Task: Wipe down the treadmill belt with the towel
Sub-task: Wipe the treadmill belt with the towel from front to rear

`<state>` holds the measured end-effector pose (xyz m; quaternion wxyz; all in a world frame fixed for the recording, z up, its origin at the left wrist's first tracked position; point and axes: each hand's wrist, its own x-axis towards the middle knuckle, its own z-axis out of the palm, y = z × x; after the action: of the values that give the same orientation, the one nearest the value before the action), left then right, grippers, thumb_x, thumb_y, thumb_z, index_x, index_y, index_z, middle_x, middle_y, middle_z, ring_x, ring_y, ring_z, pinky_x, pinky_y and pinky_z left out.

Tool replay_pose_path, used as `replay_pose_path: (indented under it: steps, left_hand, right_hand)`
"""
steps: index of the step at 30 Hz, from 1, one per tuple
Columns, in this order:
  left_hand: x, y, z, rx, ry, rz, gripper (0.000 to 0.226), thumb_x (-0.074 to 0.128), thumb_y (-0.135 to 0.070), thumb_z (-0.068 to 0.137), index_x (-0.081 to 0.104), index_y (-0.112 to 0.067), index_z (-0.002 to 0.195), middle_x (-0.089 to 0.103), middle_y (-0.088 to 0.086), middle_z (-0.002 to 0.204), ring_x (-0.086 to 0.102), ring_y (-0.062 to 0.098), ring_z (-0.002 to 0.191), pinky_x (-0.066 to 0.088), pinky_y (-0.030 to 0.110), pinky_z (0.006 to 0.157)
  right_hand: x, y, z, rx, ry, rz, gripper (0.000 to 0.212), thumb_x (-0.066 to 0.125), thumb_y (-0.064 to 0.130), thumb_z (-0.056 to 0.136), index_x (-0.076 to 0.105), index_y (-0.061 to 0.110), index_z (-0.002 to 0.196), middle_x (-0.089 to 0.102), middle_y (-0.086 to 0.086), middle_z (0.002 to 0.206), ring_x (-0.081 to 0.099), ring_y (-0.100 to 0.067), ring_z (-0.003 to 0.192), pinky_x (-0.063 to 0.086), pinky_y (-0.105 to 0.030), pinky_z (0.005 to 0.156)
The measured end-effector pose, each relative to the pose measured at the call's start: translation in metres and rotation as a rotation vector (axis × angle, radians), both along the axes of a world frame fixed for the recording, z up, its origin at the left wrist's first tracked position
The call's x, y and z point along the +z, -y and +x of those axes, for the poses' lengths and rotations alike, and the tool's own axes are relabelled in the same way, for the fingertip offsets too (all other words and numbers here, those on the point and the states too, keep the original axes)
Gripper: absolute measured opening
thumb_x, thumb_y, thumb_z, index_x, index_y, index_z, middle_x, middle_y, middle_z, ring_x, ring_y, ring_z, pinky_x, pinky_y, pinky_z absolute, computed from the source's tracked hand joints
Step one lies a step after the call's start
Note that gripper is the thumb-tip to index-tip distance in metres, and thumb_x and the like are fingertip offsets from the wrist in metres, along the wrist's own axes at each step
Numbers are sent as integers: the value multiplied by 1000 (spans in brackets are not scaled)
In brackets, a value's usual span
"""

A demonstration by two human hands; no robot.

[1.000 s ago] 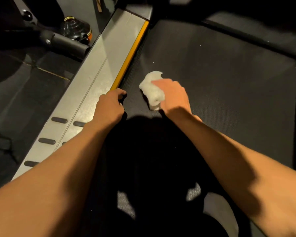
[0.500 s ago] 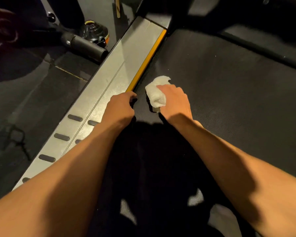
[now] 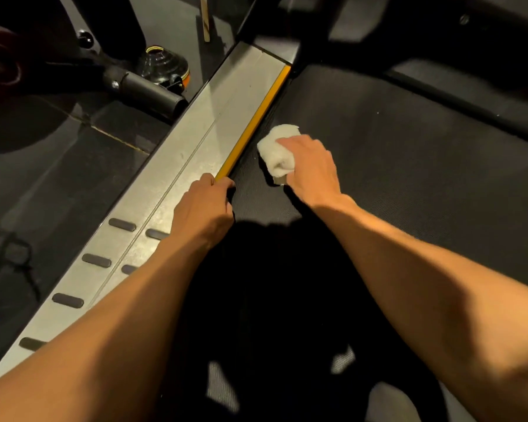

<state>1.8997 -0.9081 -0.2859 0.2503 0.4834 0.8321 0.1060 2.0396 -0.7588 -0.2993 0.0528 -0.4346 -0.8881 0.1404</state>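
Note:
The dark treadmill belt (image 3: 409,166) fills the right half of the view. A bunched white towel (image 3: 276,149) lies on the belt close to its left edge. My right hand (image 3: 313,170) grips the towel from the right and presses it onto the belt. My left hand (image 3: 205,208) rests on the grey side rail (image 3: 177,166), with its fingers curled over the rail's inner edge beside the yellow strip (image 3: 252,126). My own shadow covers the near part of the belt.
Left of the rail, on the dark floor, a black tube-shaped foot (image 3: 153,91) of another machine lies near a black bottle-like object with orange trim (image 3: 165,67). The treadmill's black front hood (image 3: 457,74) rises at the belt's far end.
My right hand has slid the towel leftward on the belt, closer to the yellow strip. My left hand kept its hold on the rail edge. The camera tilted a little.

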Motion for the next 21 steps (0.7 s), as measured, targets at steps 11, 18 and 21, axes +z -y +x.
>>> replay_pose_path:
  steps: [11,18,21]
  left_hand:
    - [-6,3,-4,99,77,66,35,34,-20,100,49,-22,133,50,8,118,50,27,104,45,43,92]
    - [-8,9,-3,118,47,128,35,35,-17,97,53,-21,127,54,10,116,53,28,102,46,39,89]
    - [-5,13,-2,127,36,146,37,40,-10,93,56,-20,126,54,11,119,52,30,108,42,39,89]
  right_hand:
    - [7,-28,12,-114,-206,-87,36,55,10,83,64,18,117,65,-8,113,60,-28,106,39,-26,79]
    - [6,56,-1,271,41,-254,17,62,16,74,70,19,90,67,-7,101,63,-28,95,47,-32,79]
    - [28,87,14,380,-87,-335,25,64,11,83,72,19,105,69,-5,103,62,-23,95,43,-28,80]
